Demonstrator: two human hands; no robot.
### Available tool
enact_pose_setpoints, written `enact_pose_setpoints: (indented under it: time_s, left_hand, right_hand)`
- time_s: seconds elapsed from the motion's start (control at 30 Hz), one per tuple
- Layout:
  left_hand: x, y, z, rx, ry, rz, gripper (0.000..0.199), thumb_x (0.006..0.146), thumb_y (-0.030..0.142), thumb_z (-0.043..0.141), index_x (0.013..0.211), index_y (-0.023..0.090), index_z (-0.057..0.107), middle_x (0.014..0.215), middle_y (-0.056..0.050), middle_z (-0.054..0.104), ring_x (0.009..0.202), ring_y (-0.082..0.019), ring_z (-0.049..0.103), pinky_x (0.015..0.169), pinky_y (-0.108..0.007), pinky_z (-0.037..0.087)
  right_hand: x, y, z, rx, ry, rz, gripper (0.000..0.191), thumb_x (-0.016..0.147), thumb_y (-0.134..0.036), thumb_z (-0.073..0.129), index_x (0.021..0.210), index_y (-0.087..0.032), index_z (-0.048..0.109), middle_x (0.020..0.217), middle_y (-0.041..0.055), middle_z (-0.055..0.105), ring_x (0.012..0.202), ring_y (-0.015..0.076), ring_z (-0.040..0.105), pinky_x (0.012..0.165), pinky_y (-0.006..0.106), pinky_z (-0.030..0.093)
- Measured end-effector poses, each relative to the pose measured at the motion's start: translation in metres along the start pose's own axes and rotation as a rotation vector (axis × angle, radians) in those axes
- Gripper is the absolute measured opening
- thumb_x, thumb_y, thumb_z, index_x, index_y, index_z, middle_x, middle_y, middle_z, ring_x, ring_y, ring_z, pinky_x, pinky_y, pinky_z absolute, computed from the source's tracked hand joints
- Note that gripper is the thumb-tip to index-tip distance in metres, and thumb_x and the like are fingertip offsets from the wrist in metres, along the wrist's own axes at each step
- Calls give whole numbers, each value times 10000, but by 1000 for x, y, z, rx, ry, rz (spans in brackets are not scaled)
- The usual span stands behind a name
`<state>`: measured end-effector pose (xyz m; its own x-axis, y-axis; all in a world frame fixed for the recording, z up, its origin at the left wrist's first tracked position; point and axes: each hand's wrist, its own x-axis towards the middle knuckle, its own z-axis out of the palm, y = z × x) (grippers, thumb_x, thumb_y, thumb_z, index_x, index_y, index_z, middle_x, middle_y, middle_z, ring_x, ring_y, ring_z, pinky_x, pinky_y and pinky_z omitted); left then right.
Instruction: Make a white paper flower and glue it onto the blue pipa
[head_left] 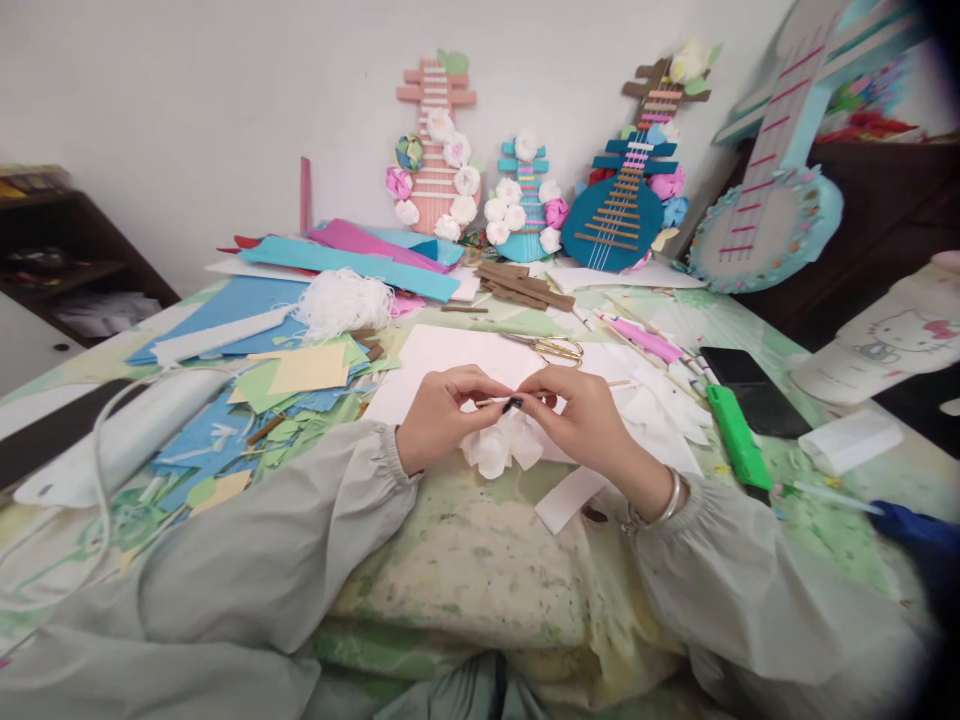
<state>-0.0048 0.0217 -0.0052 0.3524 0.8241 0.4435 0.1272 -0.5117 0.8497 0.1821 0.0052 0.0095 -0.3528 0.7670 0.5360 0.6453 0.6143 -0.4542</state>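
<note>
Here, a thin stick (pixel 491 401) lies crosswise between my two hands

My left hand (pixel 448 412) and my right hand (pixel 576 412) meet at the fingertips, each grip closed in a pinch on the stick; it sits right inside the grip, so neither hand is nearer to it than the other. Its long axis runs from side to side across my front, close to level, in line with my meeting fingers; my fingers hide much of it, so I cannot tell which end is its tip. White paper petals (pixel 495 448) hang just below the stick, toward me; whether they are fastened to it I cannot tell. A white sheet (pixel 431 345) lies under and beyond my hands on the surface (pixel 450 560); gold-handled scissors (pixel 561 350) rest on it, just past my right hand.
</note>
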Motion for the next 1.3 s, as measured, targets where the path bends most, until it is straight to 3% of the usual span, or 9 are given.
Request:
enact_pose_setpoints:
  time_s: [0.33,0.63,0.9,1.07,1.3]
  left_hand:
    - [-3,-1,4,-78,44,-38,203,716,181,681,906,169,611,811,-20,613,749,-129,556,690,-248,437]
    - [-2,2,6,-16,47,-2,171,707,158,651,791,178,503,766,11,528,697,-106,503,655,-235,401]
    - [-3,-1,4,2,-24,-42,94,720,169,632,768,169,551,745,2,564,689,-113,516,649,-235,397]
    - [-3,0,4,-26,42,-14,162,694,148,659,746,177,508,704,27,515,655,-103,479,637,-238,388]
    - [-4,0,3,42,39,5,107,711,166,661,720,172,554,706,7,560,676,-123,497,651,-260,376]
  right_hand:
    - [2,-2,-2,35,15,15,129,829,-223,612,708,-181,626,678,3,660,615,124,554,614,263,381]
    - [0,-2,-1,36,49,-29,106,828,-235,642,740,-182,616,703,6,649,653,139,553,671,294,374]
    - [1,-2,-5,36,68,-28,110,818,-256,662,736,-191,628,702,4,646,671,147,559,682,302,372]
    - [2,-3,-6,54,92,-43,112,811,-249,676,731,-186,628,694,2,647,657,142,554,674,299,360]
    - [1,-4,-8,60,104,-61,120,812,-249,673,719,-189,627,688,7,639,672,153,560,688,311,352]
